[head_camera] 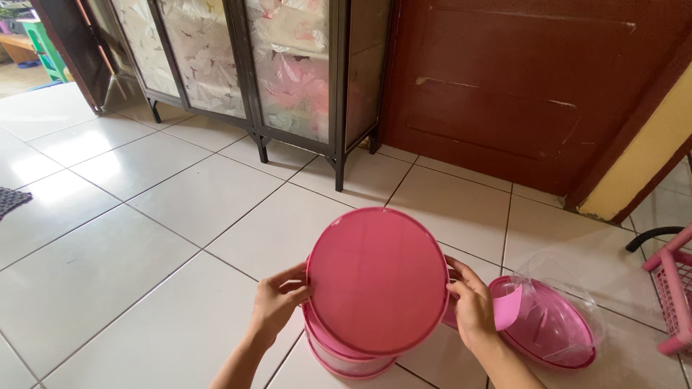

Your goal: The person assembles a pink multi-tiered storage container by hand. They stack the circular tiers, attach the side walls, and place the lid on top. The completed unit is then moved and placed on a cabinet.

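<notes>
the left hand (277,302) is gripping the left rim of a round pink tray (376,281), fingers curled onto its face, and the right hand (472,306) is clasping the opposite rim the same way, so both hands are closed on it. the tray is sitting low in the centre of the frame, tilted up toward the camera, just above a pink round container (346,356) whose clear-walled body is peeking out below it. judging from this, the tray is being fitted onto the container, and doing that well means keeping an even grip on both sides, levelling the tray first, and centring it over the rim below before lowering. the tray is looking flat, smooth and slightly translucent, with a thin raised edge darker than its face. further right, a clear domed lid with a pink base (551,324) is lying on the white tiled floor (144,238) just beside the right hand, and a pink rack (674,295) is showing at the right edge.
</notes>
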